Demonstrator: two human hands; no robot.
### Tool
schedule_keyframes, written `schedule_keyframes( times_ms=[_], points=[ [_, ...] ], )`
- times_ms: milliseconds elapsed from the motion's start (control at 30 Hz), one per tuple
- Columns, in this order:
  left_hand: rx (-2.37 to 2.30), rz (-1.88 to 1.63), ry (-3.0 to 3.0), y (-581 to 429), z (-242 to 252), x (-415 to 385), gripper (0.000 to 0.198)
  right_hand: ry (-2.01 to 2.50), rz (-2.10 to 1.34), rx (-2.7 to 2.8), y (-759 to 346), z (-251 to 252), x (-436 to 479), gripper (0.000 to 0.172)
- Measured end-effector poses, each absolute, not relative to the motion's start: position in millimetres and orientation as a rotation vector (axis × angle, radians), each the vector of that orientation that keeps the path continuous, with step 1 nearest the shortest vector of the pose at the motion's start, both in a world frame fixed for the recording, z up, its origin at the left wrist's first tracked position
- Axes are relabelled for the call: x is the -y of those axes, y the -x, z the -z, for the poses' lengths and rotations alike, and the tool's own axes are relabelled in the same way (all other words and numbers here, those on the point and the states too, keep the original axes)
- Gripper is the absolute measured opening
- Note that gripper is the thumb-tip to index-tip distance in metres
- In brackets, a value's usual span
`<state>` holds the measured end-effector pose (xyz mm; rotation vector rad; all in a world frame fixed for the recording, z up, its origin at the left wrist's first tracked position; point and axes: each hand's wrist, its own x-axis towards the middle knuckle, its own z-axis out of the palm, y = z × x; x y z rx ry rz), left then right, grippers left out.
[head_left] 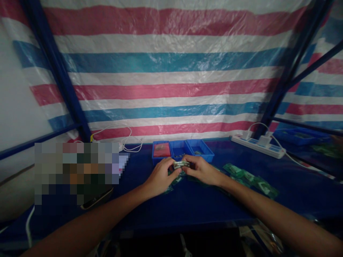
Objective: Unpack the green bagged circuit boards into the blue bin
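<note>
Between my two hands, above the blue table (pixel 160 210), is a small shiny clear packet (pixel 181 164) with something pale inside; I cannot make out its contents. My left hand (pixel 161 175) pinches its left end between thumb and fingers. At the other end, the thumb and forefinger of my right hand (pixel 202 170) grip it too. Green packets (pixel 177 178) lie on the table under and around the hands, partly hidden by them. Just behind the hands stands a blue divided tray (pixel 210 156), its left compartment holding a red packet (pixel 162 149).
More green packets (pixel 248 176) lie to the right. A white power strip (pixel 258 145) with plugs and cables sits at the back right. White cable (pixel 131 142) loops at the back left, near a blurred-out patch and a dark phone-like object (pixel 98 198). A striped sheet (pixel 166 85) hangs behind.
</note>
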<state>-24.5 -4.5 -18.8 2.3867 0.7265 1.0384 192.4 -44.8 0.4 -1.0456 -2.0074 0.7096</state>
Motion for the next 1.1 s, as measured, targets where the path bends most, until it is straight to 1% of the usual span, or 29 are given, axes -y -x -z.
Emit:
schedule_keyframes(
  times_ms=[100,400,567,767,1100],
  points=[
    [-0.743,-1.035,-2.376,24.7,19.0,4.6,0.013,1.044,-0.735,2.015,-193.2,-0.7,44.1,0.019],
    [-0.776,-1.041,-2.327,26.6,17.1,2.9,0.019,1.033,-0.751,1.963,-195.6,-2.8,41.9,0.02],
    [-0.773,-1.066,-2.323,23.1,19.5,2.7,0.016,1.05,-0.712,1.965,-194.4,-2.7,42.8,0.018],
    [-0.761,-1.079,-2.331,22.8,17.9,4.8,0.016,1.079,-0.704,2.011,-192.4,-5.4,45.4,0.022],
    [-0.751,-1.102,-2.314,26.3,14.2,6.5,0.019,1.109,-0.759,1.957,-196.8,-0.4,41.6,0.012]
  ],
)
